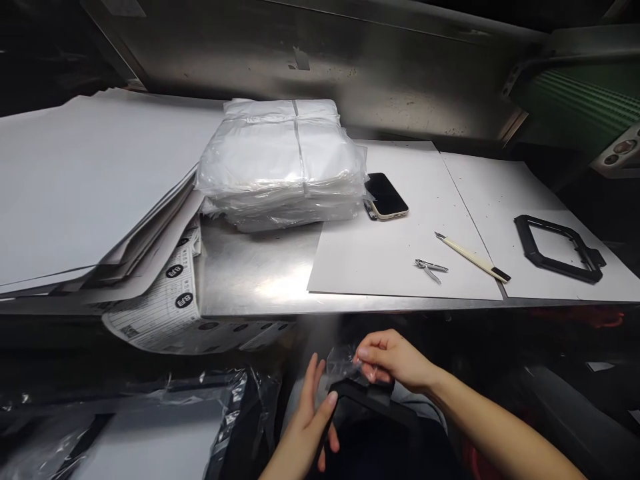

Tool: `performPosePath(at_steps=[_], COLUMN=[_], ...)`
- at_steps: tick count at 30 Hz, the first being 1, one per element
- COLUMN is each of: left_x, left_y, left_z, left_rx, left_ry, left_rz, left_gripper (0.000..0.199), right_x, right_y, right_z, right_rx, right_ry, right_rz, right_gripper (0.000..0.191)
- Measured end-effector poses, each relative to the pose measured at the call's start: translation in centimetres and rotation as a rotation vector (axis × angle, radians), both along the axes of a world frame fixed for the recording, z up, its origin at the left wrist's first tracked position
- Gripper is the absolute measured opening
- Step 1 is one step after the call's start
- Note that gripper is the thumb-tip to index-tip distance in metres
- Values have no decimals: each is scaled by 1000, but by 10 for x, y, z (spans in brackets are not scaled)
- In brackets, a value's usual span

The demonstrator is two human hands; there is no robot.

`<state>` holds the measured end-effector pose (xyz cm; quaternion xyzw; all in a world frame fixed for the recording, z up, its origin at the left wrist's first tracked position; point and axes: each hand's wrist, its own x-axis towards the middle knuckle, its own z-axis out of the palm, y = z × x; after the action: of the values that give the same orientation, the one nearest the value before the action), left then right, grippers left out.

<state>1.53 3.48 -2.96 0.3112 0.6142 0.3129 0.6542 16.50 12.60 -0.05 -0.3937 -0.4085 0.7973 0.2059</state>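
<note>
Below the table's front edge, my left hand (306, 423) holds a black plastic frame (367, 399) at its left side, thumb over the rim and some fingers stretched upward. My right hand (395, 360) is closed in a pinch on a clear plastic bag (341, 363) just above the frame's upper edge. How far the bag covers the frame is hard to make out. The lower part of the frame blends into the dark background. A similar black frame (537, 256) lies on the table at the right.
On the steel table (250, 267) sit a tied stack of clear bags (280, 160), a phone (386, 197), nail clippers (430, 268) and a cream-handled craft knife (473, 257). White sheets (100, 173) are piled left, above a printed label strip (170, 320). A plastic-lined container (235, 413) stands lower left.
</note>
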Motion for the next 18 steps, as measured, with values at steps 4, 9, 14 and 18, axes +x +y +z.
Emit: performPosePath(at_steps=[4, 9, 14, 18], left_x=[-5, -19, -22, -22], left_y=[2, -10, -22, -33], left_z=[-6, -17, -14, -17], left_rx=[-32, -49, -105, -134], left_ry=[-48, 68, 216, 271], left_rz=[-69, -103, -188, -152], left_gripper=[64, 61, 53, 48], right_x=[1, 33, 57, 42], right_y=[-11, -31, -76, -122], right_z=[16, 26, 5, -36], right_rx=[89, 296, 666, 702], right_ry=[-51, -354, -676, -482], right_rz=[225, 253, 368, 508], right_gripper=[27, 17, 21, 18])
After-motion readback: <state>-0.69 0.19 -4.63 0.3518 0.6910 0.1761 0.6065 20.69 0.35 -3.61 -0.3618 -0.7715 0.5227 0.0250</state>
